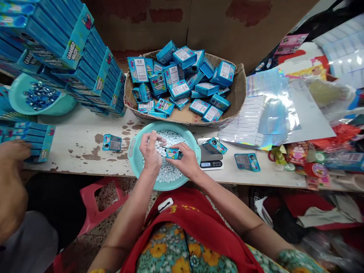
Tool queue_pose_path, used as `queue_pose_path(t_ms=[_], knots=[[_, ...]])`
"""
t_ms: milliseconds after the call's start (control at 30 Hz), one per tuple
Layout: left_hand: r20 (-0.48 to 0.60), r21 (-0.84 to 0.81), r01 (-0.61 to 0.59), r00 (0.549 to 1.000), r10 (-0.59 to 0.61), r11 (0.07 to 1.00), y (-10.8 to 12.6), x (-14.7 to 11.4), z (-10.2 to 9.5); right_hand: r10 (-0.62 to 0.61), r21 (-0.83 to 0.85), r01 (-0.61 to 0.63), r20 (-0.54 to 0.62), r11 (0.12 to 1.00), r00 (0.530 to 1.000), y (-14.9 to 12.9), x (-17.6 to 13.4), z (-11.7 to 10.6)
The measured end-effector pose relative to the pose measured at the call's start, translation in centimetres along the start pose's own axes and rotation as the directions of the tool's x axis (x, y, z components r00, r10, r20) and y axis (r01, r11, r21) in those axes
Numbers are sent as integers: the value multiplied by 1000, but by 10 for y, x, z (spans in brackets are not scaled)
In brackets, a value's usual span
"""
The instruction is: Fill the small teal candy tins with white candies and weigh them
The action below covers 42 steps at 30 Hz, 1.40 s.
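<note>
A turquoise basin (139, 168) full of small white candies (170, 173) stands in front of me on the table. Over it, my right hand (186, 161) grips a small blue candy box (172, 153), lying on its side with one end facing left. My left hand (152, 151) is curled around some of the white candies, close against that end of the box. A digital scale (211, 164) is just right of the basin, with a blue box (215, 145) lying across it. Another blue box (247, 162) lies farther right, and one (112, 143) sits left of the basin.
Behind the basin, a cut-down carton (241, 87) holds many blue boxes. Packed display trays (74, 53) are stacked at left, near a bowl (17, 94) of shiny blue pieces. Another person's hand (14, 151) touches a tray. Shiny sheets (256, 113) and wrappers cover the right.
</note>
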State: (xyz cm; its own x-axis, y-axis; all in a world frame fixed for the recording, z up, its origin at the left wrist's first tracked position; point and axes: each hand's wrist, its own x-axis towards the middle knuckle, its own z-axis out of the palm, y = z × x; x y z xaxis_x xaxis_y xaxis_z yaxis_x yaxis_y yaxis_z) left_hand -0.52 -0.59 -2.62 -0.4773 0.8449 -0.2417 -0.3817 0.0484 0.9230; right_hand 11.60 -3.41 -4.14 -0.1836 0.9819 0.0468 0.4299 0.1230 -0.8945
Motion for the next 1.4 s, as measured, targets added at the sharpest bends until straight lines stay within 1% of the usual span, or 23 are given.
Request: queue_pose_path(t_ms=[300,433,533,633,733,800,867,900,967,1000,1033,1067,1100,1133,1167,1200,1233,1267,1300,1333,1367,1400], knots=[[0,15,-47,999,47,999,-4,-1,3,4,32,-4,-4,999,1000,4,-1,-1],[-7,57,-33,999,34,998,-5,-2,4,13,55,-13,-9,998,1000,7,0,1],[-18,64,-36,999,38,997,-2,-4,5,5,79,-4,-10,997,1000,4,-1,-1],[-12,50,-73,997,74,996,0,-6,6,-14,82,16,-27,997,1000,-1,-1,-2],[-17,118,-96,995,99,988,-7,-3,6,8,86,-5,-36,996,999,4,-1,7],[-25,180,-62,997,68,982,-13,1,4,53,94,-51,-19,994,998,14,0,17],[-8,192,-20,1000,22,981,-17,5,1,89,112,-88,-1,990,996,24,-2,22],[5,181,-11,1000,10,983,-18,8,-1,97,129,-97,1,987,995,27,-4,22],[13,167,-3,1000,1,986,-20,15,-9,99,180,-96,-7,979,995,29,-10,15],[1,187,3,1000,-3,982,-23,18,-14,99,209,-94,-15,973,995,27,-15,8],[-1,243,16,1000,-17,970,-28,21,-21,98,237,-91,-19,967,995,25,-21,-1],[23,339,30,999,-41,940,-33,24,-28,97,264,-88,-20,960,995,22,-28,-11],[85,467,30,993,-79,884,-39,27,-35,95,289,-86,-17,954,995,19,-36,-21],[181,610,-6,975,-132,793,-46,29,-42,100,307,-90,-18,947,995,17,-45,-32],[289,735,-90,938,-191,672,-51,30,-48,108,320,-95,-23,943,994,16,-55,-43],[389,815,-207,888,-246,541,-56,30,-52,121,327,-104,-34,939,992,16,-66,-52],[466,846,-328,837,-286,421,-58,29,-54,140,328,-115,-52,937,989,18,-76,-62],[518,845,-426,801,-300,322,-59,27,-52,168,326,-135,-73,936,983,21,-87,-70],[551,833,-493,783,-289,251,-59,25,-48,205,323,-164,-98,932,974,25,-98,-78],[577,816,-538,776,-256,210,-57,21,-40,249,323,-199,-120,925,961,29,-109,-86],[607,794,-574,765,-216,199,-55,18,-28,296,327,-239,-139,915,945,34,-119,-93],[647,761,-613,742,-177,211,-54,13,-13,341,330,-276,-157,902,927,38,-128,-99]])
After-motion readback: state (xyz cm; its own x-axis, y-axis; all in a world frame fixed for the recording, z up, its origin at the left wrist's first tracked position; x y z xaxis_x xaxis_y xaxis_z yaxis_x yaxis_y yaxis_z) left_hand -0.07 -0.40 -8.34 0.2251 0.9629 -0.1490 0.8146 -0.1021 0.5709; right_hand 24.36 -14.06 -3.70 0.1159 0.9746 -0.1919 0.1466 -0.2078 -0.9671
